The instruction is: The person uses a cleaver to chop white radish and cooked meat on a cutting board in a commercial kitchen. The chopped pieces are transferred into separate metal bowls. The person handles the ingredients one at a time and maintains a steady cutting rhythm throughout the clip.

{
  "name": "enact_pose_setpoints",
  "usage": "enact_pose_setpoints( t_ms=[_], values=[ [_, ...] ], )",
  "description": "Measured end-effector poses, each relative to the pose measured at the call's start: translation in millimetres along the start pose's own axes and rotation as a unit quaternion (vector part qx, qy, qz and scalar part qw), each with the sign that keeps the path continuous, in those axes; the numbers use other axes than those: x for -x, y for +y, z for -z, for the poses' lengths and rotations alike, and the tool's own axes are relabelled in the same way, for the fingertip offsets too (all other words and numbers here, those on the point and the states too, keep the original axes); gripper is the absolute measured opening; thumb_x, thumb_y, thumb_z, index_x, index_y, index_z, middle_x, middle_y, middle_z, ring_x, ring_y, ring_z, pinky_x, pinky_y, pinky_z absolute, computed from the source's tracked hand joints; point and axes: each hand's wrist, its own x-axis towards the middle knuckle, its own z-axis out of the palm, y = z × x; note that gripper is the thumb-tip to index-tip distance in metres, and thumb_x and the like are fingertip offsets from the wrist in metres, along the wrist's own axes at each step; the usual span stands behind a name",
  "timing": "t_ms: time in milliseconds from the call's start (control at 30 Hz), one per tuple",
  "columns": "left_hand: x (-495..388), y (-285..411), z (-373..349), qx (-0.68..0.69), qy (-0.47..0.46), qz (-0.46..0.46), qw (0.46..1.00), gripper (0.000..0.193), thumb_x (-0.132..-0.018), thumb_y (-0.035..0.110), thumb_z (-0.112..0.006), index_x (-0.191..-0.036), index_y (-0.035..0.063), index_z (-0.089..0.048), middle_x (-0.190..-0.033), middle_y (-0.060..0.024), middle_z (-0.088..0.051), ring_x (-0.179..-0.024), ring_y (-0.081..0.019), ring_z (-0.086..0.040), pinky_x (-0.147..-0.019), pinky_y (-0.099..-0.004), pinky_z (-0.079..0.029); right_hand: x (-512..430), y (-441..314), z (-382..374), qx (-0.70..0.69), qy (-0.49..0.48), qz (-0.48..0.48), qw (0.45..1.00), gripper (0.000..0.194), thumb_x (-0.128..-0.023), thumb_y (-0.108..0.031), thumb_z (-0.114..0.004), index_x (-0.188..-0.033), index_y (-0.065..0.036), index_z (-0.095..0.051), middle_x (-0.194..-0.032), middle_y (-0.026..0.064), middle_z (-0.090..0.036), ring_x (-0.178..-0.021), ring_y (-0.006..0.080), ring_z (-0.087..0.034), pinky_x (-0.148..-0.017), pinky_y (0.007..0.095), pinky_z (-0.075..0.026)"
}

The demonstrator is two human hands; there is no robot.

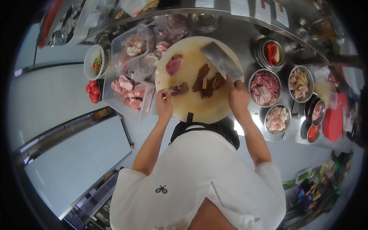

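Note:
A round cutting board (184, 109) lies on the steel counter in front of me. My right hand (239, 97) grips a cleaver (221, 60) whose broad blade lies across the upper right of the board; its handle is hidden in the fist. My left hand (165, 105) pinches the left end of a piece of dark brown meat (179, 88), which seems to have clear plastic at that end. Dark brown cut slices (205, 82) are heaped between the hands, near the blade. A raw red piece of meat (174, 64) rests at the board's upper left.
Left of the board stand a clear plastic bin of raw meat (148, 99), a white bowl of chopped peppers (87, 63) and tomatoes (93, 91). On the right are steel bowls with sliced meat (264, 87), pale pieces (277, 118) and red peppers (271, 54). A steel shelf edge (218, 12) crosses above.

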Motion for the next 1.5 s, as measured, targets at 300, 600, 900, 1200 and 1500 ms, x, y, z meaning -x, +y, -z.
enact_pose_setpoints(
  t_ms=[300,600,900,1200,1500],
  values=[
    [1.2,-3.1,-8.0,0.22,0.003,0.147,0.964,0.019,-0.111,0.02,-0.06,-0.119,0.0038,-0.06,-0.108,-0.0071,-0.068,-0.096,-0.0153,-0.07,-0.081,-0.0303,-0.057,-12.8,-46.7,17.9,-0.14,-0.03,0.037,0.989,0.047,-0.087,-0.005,-0.065,-0.133,-0.012,-0.07,-0.102,0.0167,-0.066,-0.095,0.0359,-0.066,-0.081,0.0493,-0.056],
    [-5.0,-11.2,-8.1,0.386,-0.009,0.242,0.89,0.012,-0.112,0.018,-0.055,-0.115,0.0065,-0.057,-0.096,-0.0006,-0.062,-0.079,-0.0097,-0.055,-0.071,-0.0264,-0.045,-20.0,-175.0,-61.9,-0.274,-0.132,-0.002,0.953,0.031,-0.099,-0.021,-0.067,-0.122,-0.001,-0.068,-0.116,0.0267,-0.065,-0.117,0.0447,-0.057,-0.099,0.0508,-0.052],
    [-26.9,-15.1,13.6,0.636,-0.146,0.326,0.684,0.01,-0.11,0.019,-0.053,-0.108,0.0105,-0.057,-0.092,-0.001,-0.058,-0.075,-0.0124,-0.051,-0.072,-0.0286,-0.042,-33.4,-169.1,-55.2,-0.335,-0.17,-0.076,0.923,0.063,-0.085,-0.034,-0.081,-0.13,0.008,-0.064,-0.12,0.0313,-0.065,-0.114,0.0465,-0.063,-0.101,0.0447,-0.054],
    [-28.3,37.7,27.6,0.545,-0.18,0.338,0.746,0.004,-0.105,0.013,-0.059,-0.108,0.0116,-0.059,-0.085,0.0023,-0.053,-0.073,-0.0097,-0.048,-0.069,-0.0274,-0.041,-36.7,-138.4,-50.9,-0.578,-0.278,-0.179,0.746,0.077,-0.069,-0.034,-0.091,-0.131,0.005,-0.067,-0.116,0.0188,-0.075,-0.111,0.0256,-0.073,-0.099,0.0352,-0.056],
    [-27.9,64.4,36.5,0.419,-0.291,0.249,0.823,0.011,-0.099,0.007,-0.062,-0.106,0.0106,-0.055,-0.085,0.0042,-0.047,-0.069,-0.0046,-0.041,-0.058,-0.0246,-0.031,-36.7,-133.8,-27.9,-0.613,-0.337,-0.149,0.698,0.067,-0.082,-0.023,-0.083,-0.14,0.003,-0.062,-0.101,0.0059,-0.069,-0.096,0.0164,-0.065,-0.09,0.032,-0.053]
  ],
)
